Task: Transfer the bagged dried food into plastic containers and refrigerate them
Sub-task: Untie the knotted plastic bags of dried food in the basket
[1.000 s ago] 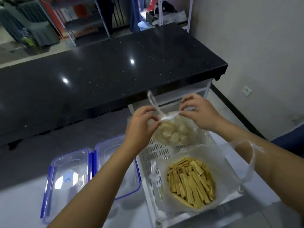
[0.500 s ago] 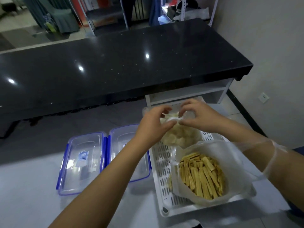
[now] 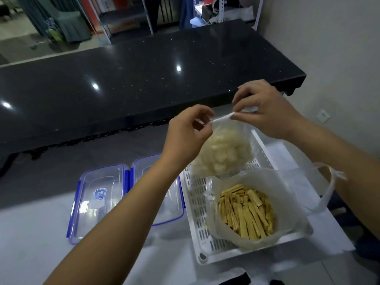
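Head view. Both hands raised over the far end of the white slotted tray (image 3: 195, 204), which sits at the right side of the pale table (image 3: 41, 233).

Left hand (image 3: 185, 136): fingers curled, thumb and fingertips pinching the left end of the twisted mouth of a clear bag of pale dried pieces (image 3: 222, 153). Right hand (image 3: 265, 112): likewise curled, pinching the right end of that same mouth. The plastic neck is drawn taut between the two hands. The bag's bulk hangs just below and between them, nearer the left hand; its bottom is at the tray's far end, contact with the tray unclear.

Second bag, open, holding yellow dried strips (image 3: 246, 212), sits in the near half of the tray, below the right forearm, just beside the pale bag. One loose handle loop (image 3: 331, 182) trails off toward the tray's right edge, by the right arm; whether it touches the arm I cannot tell.

Two clear plastic containers with blue clips lie side by side on the table, left of the tray: left container (image 3: 98, 198) with a blue label on it, right container (image 3: 160, 202) partly hidden under the left forearm, near the tray's left edge.

Black speckled counter (image 3: 133, 79) runs across beyond the table. White wall (image 3: 329, 48) at right.
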The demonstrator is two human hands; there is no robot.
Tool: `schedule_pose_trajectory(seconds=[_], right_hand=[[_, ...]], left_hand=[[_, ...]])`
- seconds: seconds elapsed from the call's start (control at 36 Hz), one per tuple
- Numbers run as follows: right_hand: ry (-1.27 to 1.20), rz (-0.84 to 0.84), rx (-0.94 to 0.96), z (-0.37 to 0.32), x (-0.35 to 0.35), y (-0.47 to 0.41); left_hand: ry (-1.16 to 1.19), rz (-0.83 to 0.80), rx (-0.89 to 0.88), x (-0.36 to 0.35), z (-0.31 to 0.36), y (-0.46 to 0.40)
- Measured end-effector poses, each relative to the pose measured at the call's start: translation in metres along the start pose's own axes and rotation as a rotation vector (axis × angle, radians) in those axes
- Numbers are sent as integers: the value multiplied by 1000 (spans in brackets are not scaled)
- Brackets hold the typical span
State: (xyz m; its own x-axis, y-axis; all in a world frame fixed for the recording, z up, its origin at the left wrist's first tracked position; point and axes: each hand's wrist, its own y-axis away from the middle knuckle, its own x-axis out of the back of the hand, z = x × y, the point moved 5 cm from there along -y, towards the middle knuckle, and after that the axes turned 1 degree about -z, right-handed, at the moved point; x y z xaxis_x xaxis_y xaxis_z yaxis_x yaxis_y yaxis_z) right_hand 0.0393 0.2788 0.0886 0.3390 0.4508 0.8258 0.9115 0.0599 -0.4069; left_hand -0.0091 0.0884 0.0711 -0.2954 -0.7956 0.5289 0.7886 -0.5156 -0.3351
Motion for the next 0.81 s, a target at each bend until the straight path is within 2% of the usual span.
schedule_pose_trajectory(seconds=[0.19, 0.28, 0.44, 0.53, 0.64, 0.72, 0.81], right_hand=[[-117, -67, -251, 31, -32, 39], [-230, -88, -334, 36, -36, 49], [-278, -363, -302, 19, -58, 41], [-263, -309, -285, 10, -57, 29], [-420, -215, -309, 8, -33, 27], [-479, -186, -347, 17, -17, 38], [-521, -73, -419, 27, -6, 53]], left_hand=[[14, -49, 308, -15, -47, 29], [-15, -13, 289, -14, -50, 33], [-129, -36, 185, -15, -22, 22], [-178, -7, 109, -12, -12, 14], [-202, 149, 42, 10, -8, 11], [-110, 240, 107, 38, -18, 15], [98, 161, 240, 51, -29, 23]])
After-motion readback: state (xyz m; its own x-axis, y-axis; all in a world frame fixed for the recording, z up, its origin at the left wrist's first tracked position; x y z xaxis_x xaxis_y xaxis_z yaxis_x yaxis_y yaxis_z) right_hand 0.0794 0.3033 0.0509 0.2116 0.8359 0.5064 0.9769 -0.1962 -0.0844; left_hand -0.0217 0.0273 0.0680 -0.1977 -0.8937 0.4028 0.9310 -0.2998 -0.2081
